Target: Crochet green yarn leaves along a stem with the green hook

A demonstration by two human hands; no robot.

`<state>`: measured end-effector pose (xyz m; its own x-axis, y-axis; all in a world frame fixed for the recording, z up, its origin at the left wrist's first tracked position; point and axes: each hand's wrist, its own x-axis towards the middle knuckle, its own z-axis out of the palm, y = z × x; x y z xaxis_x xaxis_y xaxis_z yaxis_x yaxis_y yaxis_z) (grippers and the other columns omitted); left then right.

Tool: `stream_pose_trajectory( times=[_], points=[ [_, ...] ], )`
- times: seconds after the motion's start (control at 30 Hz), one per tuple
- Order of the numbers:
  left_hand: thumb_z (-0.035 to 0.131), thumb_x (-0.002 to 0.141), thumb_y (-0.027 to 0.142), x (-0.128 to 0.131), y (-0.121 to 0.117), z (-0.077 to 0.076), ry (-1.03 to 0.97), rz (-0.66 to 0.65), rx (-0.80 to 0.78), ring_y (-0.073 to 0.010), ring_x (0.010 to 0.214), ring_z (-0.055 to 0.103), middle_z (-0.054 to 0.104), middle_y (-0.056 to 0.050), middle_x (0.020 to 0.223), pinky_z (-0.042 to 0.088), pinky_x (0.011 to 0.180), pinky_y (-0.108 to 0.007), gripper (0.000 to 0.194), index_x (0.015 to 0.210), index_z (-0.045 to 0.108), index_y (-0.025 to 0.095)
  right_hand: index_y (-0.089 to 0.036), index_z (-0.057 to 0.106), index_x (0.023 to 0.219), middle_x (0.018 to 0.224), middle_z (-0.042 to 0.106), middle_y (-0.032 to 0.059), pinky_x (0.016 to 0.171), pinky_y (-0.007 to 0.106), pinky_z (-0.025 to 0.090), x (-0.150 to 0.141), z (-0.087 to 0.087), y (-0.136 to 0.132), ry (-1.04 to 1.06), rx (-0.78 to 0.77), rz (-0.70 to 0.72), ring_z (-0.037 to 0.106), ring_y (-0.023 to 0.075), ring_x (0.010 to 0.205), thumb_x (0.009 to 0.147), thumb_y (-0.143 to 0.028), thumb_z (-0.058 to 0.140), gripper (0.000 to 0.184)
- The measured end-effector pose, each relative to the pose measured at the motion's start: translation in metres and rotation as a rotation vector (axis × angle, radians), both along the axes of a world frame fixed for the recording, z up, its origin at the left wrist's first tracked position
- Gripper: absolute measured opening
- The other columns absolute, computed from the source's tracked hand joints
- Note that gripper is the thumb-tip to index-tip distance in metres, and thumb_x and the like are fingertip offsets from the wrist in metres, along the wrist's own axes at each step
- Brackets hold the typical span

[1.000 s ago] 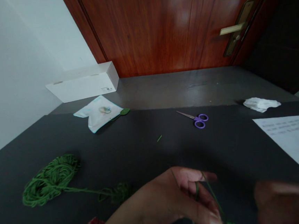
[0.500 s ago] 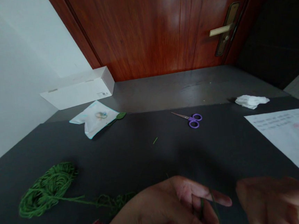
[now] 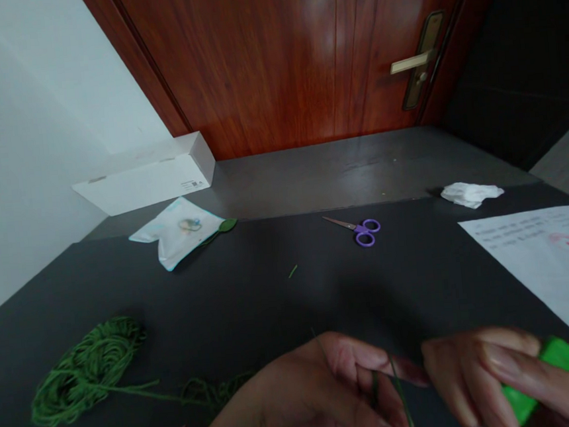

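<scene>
Dim light leaves faint sheen on the door (image 3: 251, 63), diffuse shadow on the table (image 3: 221, 292).

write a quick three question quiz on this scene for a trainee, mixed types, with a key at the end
1. Which hand holds the green-handled tool?
2. True or false: one of the hands is holding scissors.
3. Which of these lies nearest the white box?
a) printed sheet
b) white packet
c) door handle

Key
1. The right hand.
2. False; the purple-handled scissors lie on the dark table.
3. b, the white packet, just in front of the box.
</scene>
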<state>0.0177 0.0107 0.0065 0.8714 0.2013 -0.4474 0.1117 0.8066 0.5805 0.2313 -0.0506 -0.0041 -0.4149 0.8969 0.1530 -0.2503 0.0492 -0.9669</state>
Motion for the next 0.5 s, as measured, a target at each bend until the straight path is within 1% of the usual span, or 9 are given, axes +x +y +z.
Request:
stream_pose_trajectory(
  times=[0.07, 0.13, 0.2, 0.27, 0.3, 0.37, 0.43, 0.5],
  points=[
    [0.08, 0.057, 0.012, 0.001, -0.001, 0.004, 0.018, 0.068, 0.042, -0.0066, 0.057, 0.05, 0.064, 0.001, 0.073, 0.034, 0.056, -0.021, 0.053, 0.108, 0.07, 0.013, -0.023, 0.063, 0.063, 0.056, 0.061, 0.0005, 0.075, 0.039, 0.051, -0.006, -0.002, 0.003, 0.097, -0.086, -0.044, 0.057, 0.0162, 0.056, 0.092, -0.042, 0.043, 0.04],
    [0.08, 0.057, 0.012, 0.003, -0.003, 0.007, 0.036, 0.187, 0.099, -0.0066, 0.058, 0.051, 0.064, 0.001, 0.072, 0.035, 0.058, -0.021, 0.054, 0.111, 0.069, 0.014, -0.022, 0.064, 0.067, 0.056, 0.06, 0.0005, 0.066, 0.032, 0.052, -0.009, -0.007, 0.003, 0.168, -0.152, -0.102, 0.054, 0.0141, 0.055, 0.094, -0.039, 0.041, 0.039],
    [0.082, 0.058, 0.014, 0.005, -0.006, 0.007, 0.069, 0.341, 0.181, -0.0071, 0.059, 0.053, 0.063, 0.002, 0.07, 0.037, 0.06, -0.022, 0.059, 0.115, 0.066, 0.015, -0.022, 0.065, 0.072, 0.062, 0.06, 0.0015, 0.057, 0.025, 0.05, -0.01, -0.014, 0.003, 0.2, -0.179, -0.133, 0.055, 0.0131, 0.058, 0.095, -0.04, 0.041, 0.038],
    [0.084, 0.057, 0.016, 0.009, -0.009, 0.006, 0.113, 0.476, 0.275, -0.0073, 0.059, 0.053, 0.063, 0.003, 0.068, 0.038, 0.061, -0.023, 0.066, 0.119, 0.063, 0.015, -0.023, 0.066, 0.077, 0.069, 0.062, 0.0025, 0.056, 0.024, 0.051, -0.008, -0.021, 0.003, 0.195, -0.163, -0.173, 0.058, 0.0137, 0.063, 0.096, -0.041, 0.04, 0.037],
    [0.085, 0.057, 0.017, 0.011, -0.01, 0.005, 0.134, 0.525, 0.32, -0.0074, 0.059, 0.053, 0.063, 0.003, 0.068, 0.039, 0.062, -0.023, 0.069, 0.122, 0.061, 0.015, -0.023, 0.066, 0.079, 0.071, 0.062, 0.0029, 0.057, 0.024, 0.052, -0.006, -0.023, 0.003, 0.174, -0.123, -0.184, 0.059, 0.0144, 0.065, 0.096, -0.041, 0.04, 0.036],
    [0.085, 0.057, 0.019, 0.014, -0.013, 0.004, 0.158, 0.588, 0.381, -0.0084, 0.061, 0.054, 0.062, 0.003, 0.069, 0.041, 0.064, -0.024, 0.075, 0.126, 0.056, 0.015, -0.024, 0.065, 0.083, 0.074, 0.062, 0.0035, 0.06, 0.026, 0.054, -0.003, -0.024, 0.005, 0.084, 0.027, -0.195, 0.062, 0.0162, 0.07, 0.097, -0.041, 0.038, 0.035],
    [0.082, 0.06, 0.019, 0.017, -0.015, 0.005, 0.181, 0.609, 0.423, -0.0102, 0.065, 0.055, 0.061, 0.003, 0.072, 0.043, 0.065, -0.026, 0.077, 0.13, 0.051, 0.016, -0.024, 0.063, 0.085, 0.075, 0.062, 0.0031, 0.06, 0.025, 0.055, -0.001, -0.022, 0.005, -0.07, 0.219, -0.195, 0.063, 0.0167, 0.071, 0.097, -0.041, 0.037, 0.034],
    [0.077, 0.064, 0.017, 0.019, -0.018, 0.006, 0.227, 0.602, 0.483, -0.0111, 0.066, 0.055, 0.061, 0.004, 0.073, 0.043, 0.066, -0.027, 0.073, 0.132, 0.049, 0.016, -0.025, 0.06, 0.081, 0.075, 0.062, 0.0019, 0.057, 0.023, 0.054, -0.003, -0.018, 0.001, -0.281, 0.375, -0.216, 0.063, 0.0155, 0.066, 0.098, -0.043, 0.036, 0.034]
  ],
)
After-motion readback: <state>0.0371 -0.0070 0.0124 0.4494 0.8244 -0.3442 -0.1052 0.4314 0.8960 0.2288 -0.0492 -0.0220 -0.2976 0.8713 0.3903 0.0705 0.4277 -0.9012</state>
